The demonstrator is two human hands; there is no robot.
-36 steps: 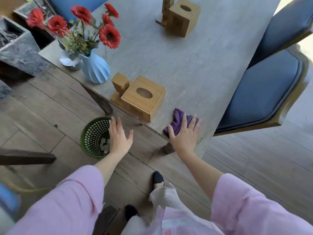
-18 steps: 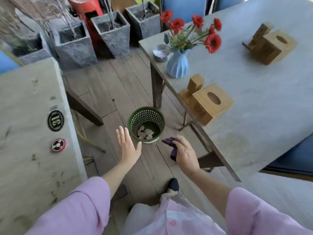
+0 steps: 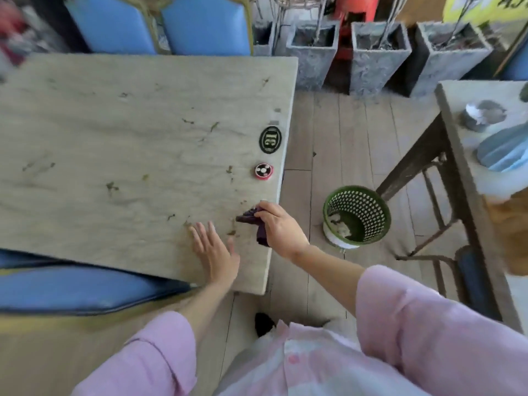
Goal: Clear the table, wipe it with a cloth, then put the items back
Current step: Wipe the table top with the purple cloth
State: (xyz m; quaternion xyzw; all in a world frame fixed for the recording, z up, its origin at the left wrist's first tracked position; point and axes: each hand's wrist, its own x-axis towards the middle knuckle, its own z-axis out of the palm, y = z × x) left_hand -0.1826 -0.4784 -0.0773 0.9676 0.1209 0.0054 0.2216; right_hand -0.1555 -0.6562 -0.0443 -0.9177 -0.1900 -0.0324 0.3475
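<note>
Two risks stood out at the soiled surface (image 3: 114,138). First, green scraps lay scattered over most of it, and a wipe begun at the near right corner could, in my judgement, push debris off the right edge onto the floor (image 3: 343,138) rather than into the green basket (image 3: 357,214), which stood on the floor well apart from that edge. Second, two fixtures sat close to the right edge: an oval black number plate (image 3: 270,139) and, nearer the person, a small red-and-white round disc (image 3: 263,170). Both lay in the likely path of the wipe, and the disc, if loose, could be knocked off.

The right hand (image 3: 281,227) gripped the purple cloth (image 3: 253,220), bunched, at the surface near its right edge; part of the cloth hung below the fist. The left hand (image 3: 215,250) lay open, fingers straight, flat on the surface just beside the cloth.

Blue chairs (image 3: 71,284) stood tucked against the near and far sides, limiting reach. A second surface (image 3: 457,115) to the right carried a blue vase (image 3: 505,148) and a grey dish (image 3: 483,114). Grey planters (image 3: 377,61) lined the back.
</note>
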